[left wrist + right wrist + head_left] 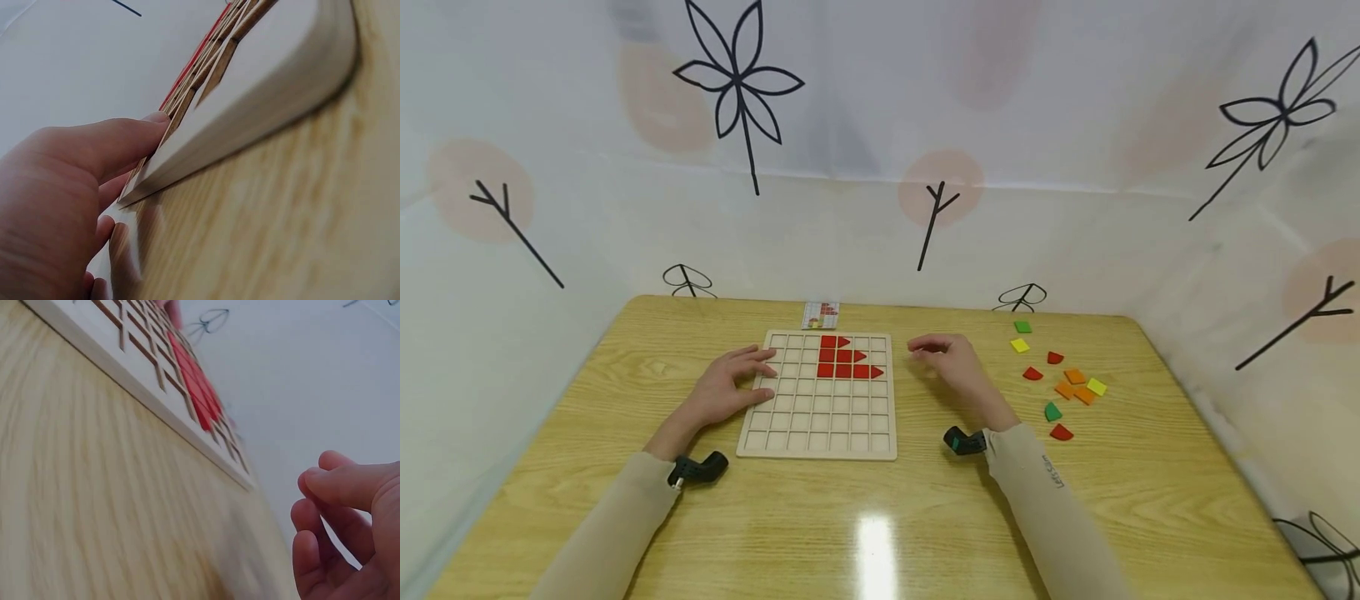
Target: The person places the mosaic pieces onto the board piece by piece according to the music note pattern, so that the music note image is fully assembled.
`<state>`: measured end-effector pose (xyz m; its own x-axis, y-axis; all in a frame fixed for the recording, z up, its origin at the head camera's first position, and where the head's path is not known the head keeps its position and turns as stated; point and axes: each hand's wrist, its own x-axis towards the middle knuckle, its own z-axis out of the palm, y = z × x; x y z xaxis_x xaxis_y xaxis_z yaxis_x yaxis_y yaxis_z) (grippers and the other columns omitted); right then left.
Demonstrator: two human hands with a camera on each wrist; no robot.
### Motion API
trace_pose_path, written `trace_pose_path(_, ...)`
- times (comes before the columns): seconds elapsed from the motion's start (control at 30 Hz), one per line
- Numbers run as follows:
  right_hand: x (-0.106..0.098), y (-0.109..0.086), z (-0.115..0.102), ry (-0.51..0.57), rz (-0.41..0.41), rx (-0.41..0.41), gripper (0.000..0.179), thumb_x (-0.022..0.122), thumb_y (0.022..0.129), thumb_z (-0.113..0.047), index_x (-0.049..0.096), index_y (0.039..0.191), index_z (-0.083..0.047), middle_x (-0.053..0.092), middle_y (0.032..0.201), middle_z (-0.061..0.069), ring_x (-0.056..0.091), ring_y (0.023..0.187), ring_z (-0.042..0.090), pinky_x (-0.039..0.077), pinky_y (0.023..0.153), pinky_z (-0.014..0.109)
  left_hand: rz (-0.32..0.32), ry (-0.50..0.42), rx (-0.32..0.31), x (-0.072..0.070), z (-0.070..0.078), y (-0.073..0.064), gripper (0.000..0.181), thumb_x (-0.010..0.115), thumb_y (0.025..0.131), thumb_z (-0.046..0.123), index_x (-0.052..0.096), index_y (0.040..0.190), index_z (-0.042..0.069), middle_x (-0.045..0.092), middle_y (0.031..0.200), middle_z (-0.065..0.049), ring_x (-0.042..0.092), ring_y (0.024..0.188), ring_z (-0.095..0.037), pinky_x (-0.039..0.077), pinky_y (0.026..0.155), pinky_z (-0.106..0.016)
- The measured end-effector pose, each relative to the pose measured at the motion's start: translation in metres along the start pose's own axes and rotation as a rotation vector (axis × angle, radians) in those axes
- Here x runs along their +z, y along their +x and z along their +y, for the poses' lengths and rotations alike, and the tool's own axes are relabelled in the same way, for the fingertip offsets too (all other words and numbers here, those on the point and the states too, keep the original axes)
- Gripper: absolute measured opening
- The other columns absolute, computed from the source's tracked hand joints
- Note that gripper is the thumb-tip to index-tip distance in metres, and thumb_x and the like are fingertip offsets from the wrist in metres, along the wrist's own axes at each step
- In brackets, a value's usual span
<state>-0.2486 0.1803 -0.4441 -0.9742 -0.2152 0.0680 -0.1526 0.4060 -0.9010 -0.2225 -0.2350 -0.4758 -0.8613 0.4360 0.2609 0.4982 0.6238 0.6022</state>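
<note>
A wooden grid board (817,455) lies on the table before me. Red tiles (844,356) fill part of its upper right area, in three rows that each end in a pointed tile and grow longer toward me. My left hand (730,386) rests at the board's left edge, its thumb (134,140) and fingers spread over the rim. To the right of the board my right hand (950,364) hovers with fingers loosely bent, thumb tip close to the index finger (312,481). No tile shows between them.
A small printed card (821,315) lies behind the board. Loose tiles are scattered at the right: a green one (1022,327), yellow (1019,345), red quarter-rounds (1056,357), orange squares (1065,390) and a green quarter-round (1052,412). A patterned cloth (865,233) hangs behind the table.
</note>
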Motion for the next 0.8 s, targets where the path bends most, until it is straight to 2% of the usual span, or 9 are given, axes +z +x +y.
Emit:
trace_pose_path(0.1,-0.021,-0.007,0.003,-0.013,0.036,0.006,0.023,0.066,0.097,-0.011,0.072,0.116,0.0,0.071,0.117,0.011,0.063,0.11,0.026,0.05,0.094,0.041,-0.002,0.002,-0.004,0.0,-0.001,0.0,0.026,0.079,0.086,0.026,0.074,0.11,0.016,0.053,0.146,-0.006,0.035,0.142,-0.035,0.026,0.113,-0.057)
trace_pose_path(0.17,-0.036,-0.012,0.007,-0.026,0.063,0.012,0.025,0.066,0.097,-0.012,0.071,0.118,0.002,0.07,0.119,0.014,0.062,0.11,0.028,0.05,0.095,0.041,-0.003,0.001,-0.004,0.0,-0.001,0.0,0.026,0.079,0.087,0.026,0.074,0.11,0.016,0.053,0.146,-0.006,0.035,0.142,-0.035,0.025,0.113,-0.058)
trace_pose_path(0.3,-0.069,-0.026,0.019,-0.054,0.133,0.023,0.029,0.066,0.098,-0.015,0.069,0.121,0.003,0.068,0.12,0.018,0.064,0.103,0.018,0.052,0.086,0.024,-0.005,0.003,-0.001,-0.001,0.0,-0.001,0.026,0.079,0.087,0.026,0.074,0.11,0.016,0.053,0.146,-0.006,0.035,0.142,-0.035,0.026,0.113,-0.058)
trace_pose_path(0.43,-0.103,-0.044,0.028,-0.099,0.195,0.044,0.033,0.065,0.099,-0.017,0.067,0.124,0.004,0.065,0.122,0.023,0.062,0.095,0.008,0.054,0.069,0.02,-0.002,0.004,0.009,-0.001,0.001,-0.001,0.026,0.079,0.087,0.026,0.075,0.11,0.016,0.053,0.146,-0.007,0.036,0.141,-0.036,0.027,0.112,-0.059)
trace_pose_path(0.53,-0.126,-0.061,0.035,-0.151,0.218,0.095,0.037,0.063,0.1,-0.021,0.065,0.128,0.003,0.062,0.126,0.024,0.06,0.095,0.007,0.053,0.068,0.022,-0.001,0.003,0.009,-0.001,0.001,-0.001,0.026,0.079,0.087,0.027,0.075,0.11,0.016,0.054,0.146,-0.007,0.036,0.141,-0.036,0.027,0.112,-0.059)
trace_pose_path(0.6,-0.14,-0.071,0.043,-0.206,0.243,0.123,0.038,0.062,0.1,-0.024,0.065,0.128,0.001,0.062,0.126,0.023,0.058,0.096,0.006,0.051,0.071,0.017,-0.008,0.005,0.0,0.0,0.002,0.0,0.026,0.079,0.087,0.028,0.074,0.111,0.017,0.053,0.146,-0.006,0.035,0.142,-0.035,0.026,0.113,-0.058)
trace_pose_path(0.7,-0.158,-0.084,0.055,-0.297,0.269,0.158,0.039,0.06,0.101,-0.027,0.065,0.128,0.0,0.062,0.126,0.023,0.056,0.1,0.016,0.048,0.07,0.016,-0.012,0.008,-0.005,0.0,0.001,0.0,0.027,0.078,0.087,0.028,0.074,0.111,0.017,0.053,0.147,-0.007,0.035,0.142,-0.035,0.025,0.113,-0.058)
trace_pose_path(0.8,-0.172,-0.093,0.065,-0.363,0.282,0.189,0.041,0.058,0.102,-0.03,0.064,0.13,0.0,0.058,0.129,0.026,0.054,0.106,0.031,0.047,0.07,0.023,-0.012,0.01,-0.006,0.0,0.001,0.0,0.027,0.078,0.087,0.027,0.074,0.111,0.016,0.052,0.147,-0.007,0.035,0.142,-0.035,0.025,0.113,-0.058)
